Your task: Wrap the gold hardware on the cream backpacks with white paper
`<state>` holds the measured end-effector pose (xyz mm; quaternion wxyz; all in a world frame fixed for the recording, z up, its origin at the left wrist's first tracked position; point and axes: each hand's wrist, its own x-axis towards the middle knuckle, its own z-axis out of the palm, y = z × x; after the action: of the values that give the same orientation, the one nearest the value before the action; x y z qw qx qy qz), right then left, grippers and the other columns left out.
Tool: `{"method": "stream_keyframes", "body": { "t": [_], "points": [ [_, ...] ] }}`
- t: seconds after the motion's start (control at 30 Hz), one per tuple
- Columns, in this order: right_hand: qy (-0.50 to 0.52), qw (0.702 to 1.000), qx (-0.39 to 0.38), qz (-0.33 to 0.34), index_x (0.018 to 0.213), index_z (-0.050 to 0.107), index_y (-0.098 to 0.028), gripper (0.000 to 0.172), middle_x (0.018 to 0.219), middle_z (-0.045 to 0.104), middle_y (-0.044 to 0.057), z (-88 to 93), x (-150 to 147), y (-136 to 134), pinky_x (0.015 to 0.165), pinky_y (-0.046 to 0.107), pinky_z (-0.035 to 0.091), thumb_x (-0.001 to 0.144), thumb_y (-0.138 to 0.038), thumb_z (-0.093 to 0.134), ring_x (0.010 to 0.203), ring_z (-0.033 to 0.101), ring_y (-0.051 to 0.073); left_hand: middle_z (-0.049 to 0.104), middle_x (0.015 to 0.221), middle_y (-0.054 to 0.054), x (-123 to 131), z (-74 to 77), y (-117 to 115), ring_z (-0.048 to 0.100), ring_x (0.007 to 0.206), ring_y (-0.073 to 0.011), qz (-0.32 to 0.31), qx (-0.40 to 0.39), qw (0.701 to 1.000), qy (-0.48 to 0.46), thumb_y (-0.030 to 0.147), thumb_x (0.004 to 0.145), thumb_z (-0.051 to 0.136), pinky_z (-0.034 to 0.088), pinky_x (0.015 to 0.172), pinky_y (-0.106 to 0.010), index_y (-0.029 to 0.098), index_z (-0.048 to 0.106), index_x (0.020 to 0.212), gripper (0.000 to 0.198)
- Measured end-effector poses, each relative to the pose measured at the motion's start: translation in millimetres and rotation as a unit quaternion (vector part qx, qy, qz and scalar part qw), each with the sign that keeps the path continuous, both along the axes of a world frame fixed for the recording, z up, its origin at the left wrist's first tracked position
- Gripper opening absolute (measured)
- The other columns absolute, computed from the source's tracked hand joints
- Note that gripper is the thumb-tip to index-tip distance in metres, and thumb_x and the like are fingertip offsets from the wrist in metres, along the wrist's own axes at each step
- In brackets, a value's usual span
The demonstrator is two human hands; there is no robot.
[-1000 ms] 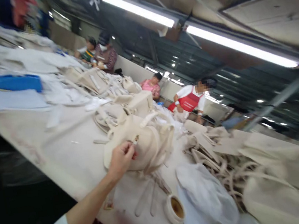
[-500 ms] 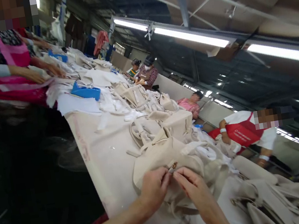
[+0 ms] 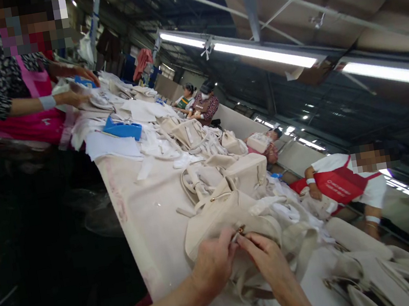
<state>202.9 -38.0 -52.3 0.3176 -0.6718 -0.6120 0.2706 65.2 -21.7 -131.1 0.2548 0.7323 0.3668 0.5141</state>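
A cream handbag [image 3: 215,221] lies on the table right in front of me, its straps partly slack beside it. On its near side is a small gold-coloured metal fitting [image 3: 241,230] with a short pale pull tab [image 3: 235,237]. My left hand [image 3: 213,261] is closed, thumb and fingers pinching the tab from the left. From the right, my right hand [image 3: 264,253] pinches at the same tab, its fingertips almost touching the left ones. The fingers hide most of the tab.
More cream bags [image 3: 246,169] and white wrapping [image 3: 283,211] crowd the long table [image 3: 139,210]. Several bags [image 3: 386,269] pile up at near right. A blue holder [image 3: 122,130] sits on white sheets [image 3: 112,148]. Co-workers stand along both sides, one in a red apron [image 3: 336,186].
Both hands stay at the tab, fingers shifting slightly. The view has moved a little. At left, a co-worker's hands moved farther over the pile; a person in pink now has a pale bag before them.
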Motion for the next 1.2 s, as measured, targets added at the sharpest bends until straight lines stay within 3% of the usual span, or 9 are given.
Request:
{"method": "stream_keyframes", "body": {
  "t": [0.13,0.27,0.33,0.43,0.6,0.8,0.97,1.1,1.2],
  "points": [
    [-0.010,1.000,0.013,-0.001,0.058,0.058,-0.020,0.035,0.055,0.045,-0.003,0.8,-1.1,-3.2,0.056,0.027,0.035,0.074,-0.051,0.063,0.059,0.040,0.015,0.074,0.093,-0.013,-4.8,-1.3,1.8,0.070,0.081,-0.0257,-0.031,0.087,0.995,0.038,0.019,0.096,0.035,0.052,0.070,-0.033,0.016,0.055,0.134,0.043],
    [-0.001,0.999,0.024,-0.020,0.060,0.061,-0.020,0.028,0.053,0.042,-0.004,1.8,-5.7,-9.2,0.055,0.027,0.032,0.075,-0.043,0.059,0.055,0.036,0.013,0.074,0.086,-0.010,-7.2,10.5,2.1,0.069,0.075,-0.0216,-0.077,-0.080,0.990,-0.089,0.025,0.091,0.045,0.052,0.066,-0.029,0.018,0.067,0.107,0.028],
    [0.003,0.999,0.023,-0.026,0.062,0.063,-0.020,0.027,0.053,0.043,-0.005,0.5,-5.0,-10.1,0.054,0.027,0.031,0.075,-0.042,0.058,0.054,0.034,0.012,0.069,0.069,-0.004,-6.0,16.8,3.4,0.062,0.055,-0.0157,-0.134,-0.222,0.945,-0.197,0.030,0.086,0.050,0.046,0.052,-0.024,0.018,0.065,0.095,0.021],
    [0.025,0.999,-0.003,-0.035,0.062,0.064,-0.019,0.027,0.052,0.042,-0.005,-5.2,-1.3,-8.6,0.050,0.027,0.027,0.071,-0.045,0.062,0.052,0.033,0.011,0.062,0.056,0.001,-3.7,21.9,6.7,0.048,0.040,-0.0099,-0.211,-0.374,0.846,-0.318,0.039,0.074,0.061,0.034,0.039,-0.020,0.017,0.059,0.086,0.025],
    [0.187,0.978,-0.056,-0.069,0.058,0.062,-0.018,0.037,0.048,0.041,-0.006,-18.2,-4.5,-6.4,0.046,0.023,0.023,0.062,-0.053,0.074,0.049,0.033,0.009,0.062,0.052,0.001,-2.7,22.2,7.1,0.045,0.038,-0.0067,-0.236,-0.441,0.773,-0.391,0.044,0.058,0.070,0.027,0.036,-0.017,0.016,0.058,0.078,0.037],
    [0.274,0.947,-0.015,-0.166,0.087,0.075,-0.017,0.051,0.056,0.059,-0.004,-29.4,-20.4,-5.5,0.046,0.020,0.030,0.051,-0.052,0.086,0.050,0.044,0.009,0.063,0.050,0.002,4.1,23.3,3.9,0.044,0.035,-0.0064,-0.220,-0.404,0.789,-0.407,0.047,0.062,0.069,0.027,0.034,-0.016,0.020,0.047,0.076,0.038],
    [0.356,0.918,0.040,-0.169,0.088,0.072,-0.018,0.043,0.059,0.062,-0.004,-35.1,-31.3,-5.0,0.045,0.021,0.041,0.053,-0.040,0.084,0.050,0.050,0.011,0.063,0.050,0.003,11.5,19.9,4.7,0.044,0.033,-0.0075,-0.209,-0.376,0.808,-0.402,0.051,0.067,0.069,0.026,0.034,-0.017,0.024,0.037,0.079,0.043],
    [0.484,0.869,-0.007,-0.103,0.079,0.069,-0.015,0.033,0.043,0.035,-0.013,-29.0,-29.8,-5.8,0.035,0.015,0.028,0.052,-0.027,0.082,0.037,0.028,0.003,0.059,0.047,0.006,11.2,15.3,6.3,0.042,0.032,-0.0078,-0.214,-0.360,0.816,-0.399,0.056,0.069,0.069,0.025,0.035,-0.018,0.025,0.034,0.080,0.048],
    [0.525,0.847,-0.055,-0.065,0.076,0.068,-0.013,0.035,0.046,0.035,-0.013,-20.8,-27.3,-5.4,0.034,0.011,0.018,0.050,-0.029,0.085,0.038,0.019,0.000,0.057,0.047,0.007,8.4,15.2,5.8,0.043,0.033,-0.0083,-0.215,-0.357,0.826,-0.378,0.057,0.071,0.069,0.025,0.035,-0.018,0.025,0.034,0.081,0.049]
  ]
}}
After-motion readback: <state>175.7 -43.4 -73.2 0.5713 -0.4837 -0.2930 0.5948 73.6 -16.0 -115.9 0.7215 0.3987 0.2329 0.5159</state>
